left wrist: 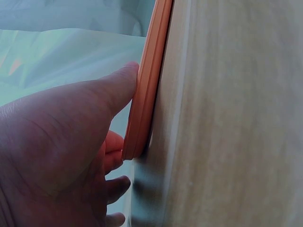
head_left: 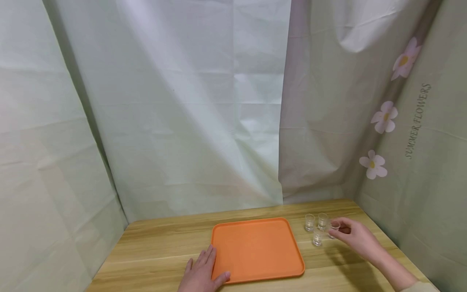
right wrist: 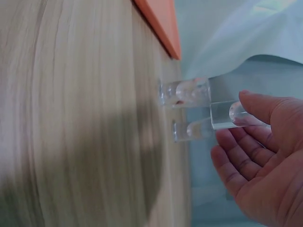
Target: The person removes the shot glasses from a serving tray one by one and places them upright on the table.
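Note:
My right hand (head_left: 355, 237) pinches a small clear shot glass (right wrist: 225, 115) between thumb and fingers. In the right wrist view its base hangs above the wooden table, higher than the bases of the glasses beside it. Three more shot glasses stand close by: one at the left (head_left: 309, 223), one behind (head_left: 322, 221) and one in front (head_left: 317, 238). My left hand (head_left: 200, 272) rests at the near left corner of an orange tray (head_left: 257, 247). Its thumb (left wrist: 124, 82) lies against the tray's rim, and the other fingers reach along the left side.
The tray lies flat on the wood-grain table (head_left: 160, 247), left of the glasses. Pale curtains (head_left: 189, 121) hang behind the table and at both sides. Flowers (head_left: 384, 117) and lettering are printed on the right one.

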Demonstrator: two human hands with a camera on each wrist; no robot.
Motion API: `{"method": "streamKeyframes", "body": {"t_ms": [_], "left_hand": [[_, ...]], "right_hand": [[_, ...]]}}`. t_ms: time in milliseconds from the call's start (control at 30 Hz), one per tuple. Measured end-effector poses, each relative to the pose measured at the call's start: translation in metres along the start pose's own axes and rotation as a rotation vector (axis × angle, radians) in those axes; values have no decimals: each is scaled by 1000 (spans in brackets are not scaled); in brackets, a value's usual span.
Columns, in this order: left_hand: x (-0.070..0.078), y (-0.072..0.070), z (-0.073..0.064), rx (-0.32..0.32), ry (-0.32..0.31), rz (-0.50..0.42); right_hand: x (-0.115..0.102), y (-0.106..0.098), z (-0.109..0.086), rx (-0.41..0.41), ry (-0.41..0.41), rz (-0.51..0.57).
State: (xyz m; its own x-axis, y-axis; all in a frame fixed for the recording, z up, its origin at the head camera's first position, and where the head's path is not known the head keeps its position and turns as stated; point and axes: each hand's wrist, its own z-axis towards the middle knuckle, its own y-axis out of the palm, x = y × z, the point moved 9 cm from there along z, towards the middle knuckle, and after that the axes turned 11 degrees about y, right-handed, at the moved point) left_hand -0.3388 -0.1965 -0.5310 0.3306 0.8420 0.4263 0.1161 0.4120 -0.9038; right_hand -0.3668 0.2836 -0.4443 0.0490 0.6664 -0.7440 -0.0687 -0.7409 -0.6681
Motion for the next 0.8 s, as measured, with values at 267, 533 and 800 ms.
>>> {"method": "streamKeyframes", "body": {"t_ms": [267, 533, 800], "left_hand": [[-1, 1, 1, 1, -2, -6], [-1, 0, 2, 12, 1, -1], [-1, 0, 1, 15, -1, -11]], "right_hand": [[12, -4, 5, 40, -17, -36], [22, 0, 13, 53, -29, -40], [36, 8, 21, 42, -7, -50]]}}
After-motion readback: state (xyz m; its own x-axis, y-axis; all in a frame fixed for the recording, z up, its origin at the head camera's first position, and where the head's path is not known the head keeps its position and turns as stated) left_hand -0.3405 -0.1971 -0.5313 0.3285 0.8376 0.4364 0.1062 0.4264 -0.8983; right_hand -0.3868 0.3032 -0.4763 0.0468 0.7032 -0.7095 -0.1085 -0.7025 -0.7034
